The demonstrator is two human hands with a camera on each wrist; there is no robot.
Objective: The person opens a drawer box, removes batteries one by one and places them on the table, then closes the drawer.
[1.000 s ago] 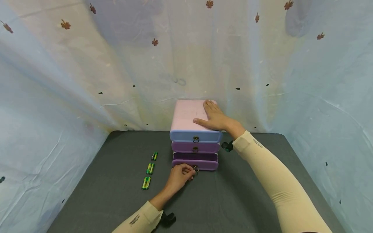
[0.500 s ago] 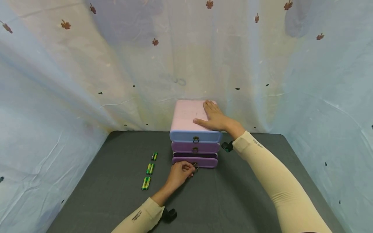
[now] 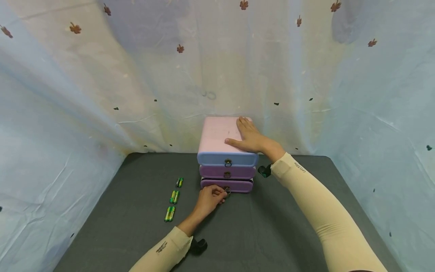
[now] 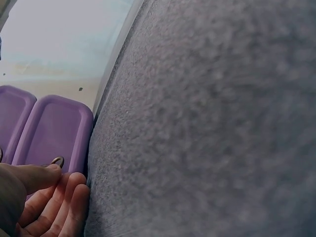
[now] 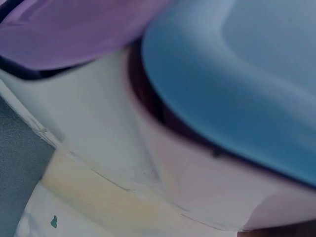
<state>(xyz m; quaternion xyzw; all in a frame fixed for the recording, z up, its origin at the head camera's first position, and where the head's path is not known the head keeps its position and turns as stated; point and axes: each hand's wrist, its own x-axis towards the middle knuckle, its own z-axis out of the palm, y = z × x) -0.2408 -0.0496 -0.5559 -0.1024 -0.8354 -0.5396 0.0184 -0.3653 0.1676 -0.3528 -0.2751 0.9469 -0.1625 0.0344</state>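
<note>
A small chest of drawers (image 3: pixel 217 132) with a pink top stands at the back of the table. Its top drawer front (image 3: pixel 210 159) is blue and the middle one (image 3: pixel 210 172) purple. The purple bottom drawer (image 3: pixel 241 186) sticks out slightly, a thin dark gap showing above its front. My left hand (image 3: pixel 209 198) pinches that drawer's metal ring pull (image 4: pixel 58 161) between thumb and forefinger, the other fingers curled below. My right hand (image 3: pixel 249 138) rests flat on the pink top, fingers spread. In the right wrist view the blue drawer front (image 5: pixel 237 98) fills the upper right.
Left of the chest, several green and yellow batteries lie in pairs on the dark grey table (image 3: pixel 272 234): a far pair (image 3: pixel 179 182), a middle pair (image 3: pixel 175 197) and a near pair (image 3: pixel 170 214). A pale patterned curtain (image 3: pixel 217 68) hangs close behind the chest.
The bottom drawer has slid inward, from clearly open to a narrow gap, my left hand moving forward with its ring pull. My right hand has stayed on top of the chest.
</note>
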